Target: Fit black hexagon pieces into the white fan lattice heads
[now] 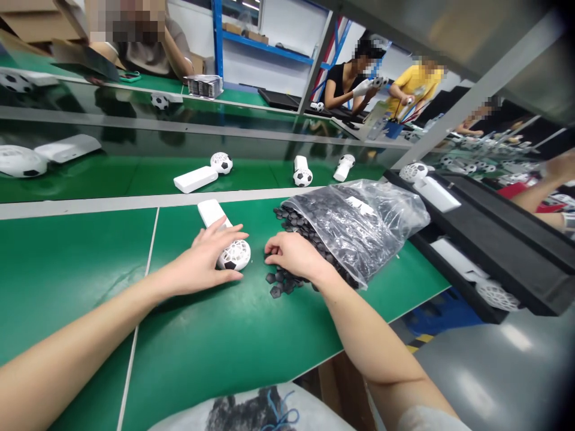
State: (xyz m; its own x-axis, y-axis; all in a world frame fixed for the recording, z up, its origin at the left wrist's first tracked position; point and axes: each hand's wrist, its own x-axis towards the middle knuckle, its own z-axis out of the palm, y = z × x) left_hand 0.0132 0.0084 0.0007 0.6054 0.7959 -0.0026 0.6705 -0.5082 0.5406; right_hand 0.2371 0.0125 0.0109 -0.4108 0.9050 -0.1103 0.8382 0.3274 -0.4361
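My left hand curves round the ball-shaped head of a white handheld fan, which lies on the green work surface. The fan's head has an open football-pattern grille with a black patch low on it, and its white handle points away to the upper left. At the near edge of a pile of small black pentagon pieces, my right hand has its fingertips pinched together, with a dark piece showing at them. The pieces spill from the mouth of a clear plastic bag lying beside that hand.
Beyond a pale rail, several football fans lie on a green conveyor belt. To the right, black trays hold more fans. Several people work across the line. A slanting metal post crosses the upper right.
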